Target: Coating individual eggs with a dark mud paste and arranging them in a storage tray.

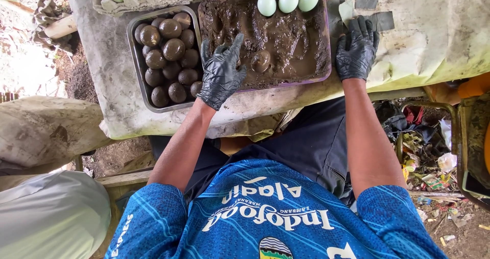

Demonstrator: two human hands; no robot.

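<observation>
My left hand [220, 71], in a black glove, rests on the near edge of a purple-rimmed tray [326, 44] filled with brown mud, fingers spread, index finger pointing into the mud. Just right of it a mud-coated egg [261, 61] lies in the mud. Three clean pale green eggs [288, 1] sit at the tray's far side. My right hand [356, 48], also black-gloved, lies flat and open on the table just right of the tray. A metal tray [133, 54] to the left holds several mud-covered eggs [172, 48].
A cardboard egg carton [153, 1] with pale green eggs stands at the far left. The table [434, 34] has a stained whitish cover. A metal basket [423, 136] of scraps sits at the lower right, and a pale sack [51, 213] at the lower left.
</observation>
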